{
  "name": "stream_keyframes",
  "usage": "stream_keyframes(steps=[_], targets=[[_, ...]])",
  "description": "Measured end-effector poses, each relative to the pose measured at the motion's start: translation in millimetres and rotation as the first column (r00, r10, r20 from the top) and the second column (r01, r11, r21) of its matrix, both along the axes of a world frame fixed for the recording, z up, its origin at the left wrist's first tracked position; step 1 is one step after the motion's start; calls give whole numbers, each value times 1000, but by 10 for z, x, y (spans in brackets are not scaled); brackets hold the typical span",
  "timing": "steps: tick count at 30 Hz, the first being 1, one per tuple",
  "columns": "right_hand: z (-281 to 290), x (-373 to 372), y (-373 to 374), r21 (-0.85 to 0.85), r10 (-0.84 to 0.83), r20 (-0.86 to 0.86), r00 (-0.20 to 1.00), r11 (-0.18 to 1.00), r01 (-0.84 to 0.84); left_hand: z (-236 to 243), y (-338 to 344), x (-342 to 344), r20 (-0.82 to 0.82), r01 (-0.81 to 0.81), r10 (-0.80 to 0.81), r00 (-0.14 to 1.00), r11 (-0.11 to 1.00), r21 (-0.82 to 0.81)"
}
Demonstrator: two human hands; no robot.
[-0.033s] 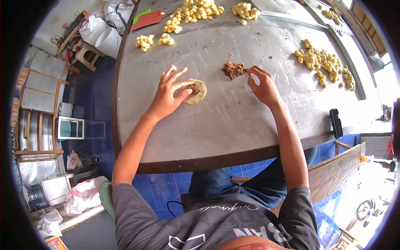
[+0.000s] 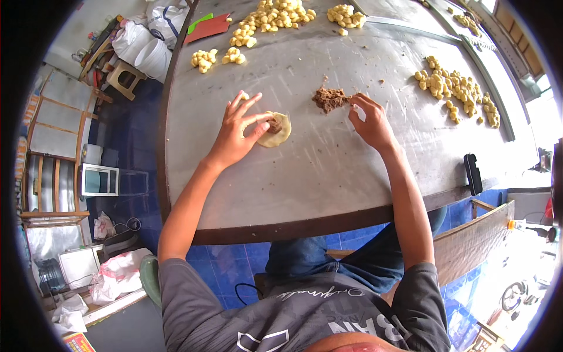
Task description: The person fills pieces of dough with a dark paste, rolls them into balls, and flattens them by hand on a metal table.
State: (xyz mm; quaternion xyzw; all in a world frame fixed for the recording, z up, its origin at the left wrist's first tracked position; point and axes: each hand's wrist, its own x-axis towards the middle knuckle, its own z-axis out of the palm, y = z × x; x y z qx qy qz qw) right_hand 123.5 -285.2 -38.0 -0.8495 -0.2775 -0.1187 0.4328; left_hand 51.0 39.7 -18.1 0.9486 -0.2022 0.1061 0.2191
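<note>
My left hand point(image 2: 234, 130) is over a flat, pale dough disc point(image 2: 279, 134), its thumb and forefinger closed at the disc's left part. A dab of brown filling point(image 2: 274, 125) sits there beside the fingertips. The other fingers of that hand stretch out, with a small dough lump point(image 2: 245, 96) by them. To the right, my right hand point(image 2: 372, 122) curls its fingers in a pinch at the right edge of a crumbly brown filling pile point(image 2: 329, 100). A bit of filling shows at those fingertips.
Several heaps of small dough balls lie on the metal-topped table point(image 2: 293, 193): a large heap point(image 2: 272, 16) at the back, another point(image 2: 454, 88) at the right. A red flat sheet point(image 2: 207, 27) is at the far left. A black case point(image 2: 472, 173) sits at the near right edge.
</note>
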Motion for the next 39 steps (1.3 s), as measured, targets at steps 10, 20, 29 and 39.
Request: stream_keyframes(steps=[10, 20, 29, 39], targets=[[4, -7, 2, -3, 1, 0, 1000, 1000, -1, 23, 109, 410, -22, 10, -9, 1000, 999, 46], [8, -20, 33, 14, 11, 9, 1000, 1000, -11, 247, -117, 312, -152, -57, 41, 988, 993, -99], [34, -26, 32, -10, 37, -44, 998, 999, -37, 186, -215, -34, 88, 23, -24, 996, 1000, 7], [74, -47, 33, 1, 22, -34, 999, 1000, -22, 198, -251, -264, 365, -92, 41, 930, 988, 124]])
